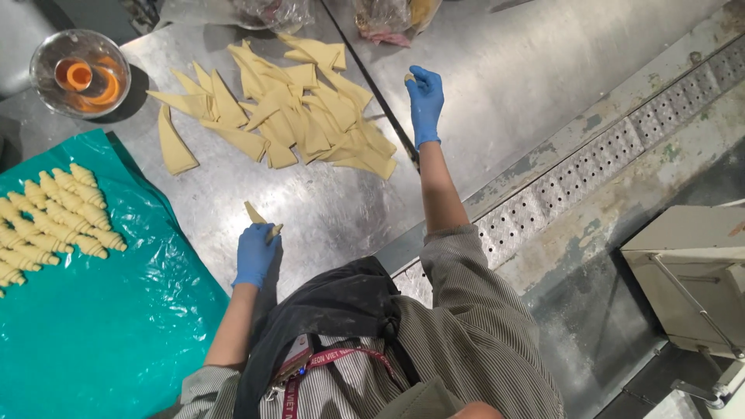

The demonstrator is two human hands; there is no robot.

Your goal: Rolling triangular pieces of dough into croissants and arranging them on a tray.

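Near the frame's centre, a pale dough triangle [256, 213] is gripped by the blue-gloved left hand [254, 254] for rolling — a small dough scrap [409, 77] is pinched in the blue-gloved right hand [424, 99], beside the heap of cut dough triangles [291, 109].

At ten o'clock we see a glass bowl [80, 72] with orange liquid on the steel table [497, 70]. At nine, rolled croissants [54, 221] sit in rows on a teal sheet [109, 326]. Toward three runs a perforated drain [597, 163], with a beige machine [687, 271] at four.

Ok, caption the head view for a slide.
Gloved left hand rolls a dough piece on the steel table; right hand reaches beside the dough triangles.
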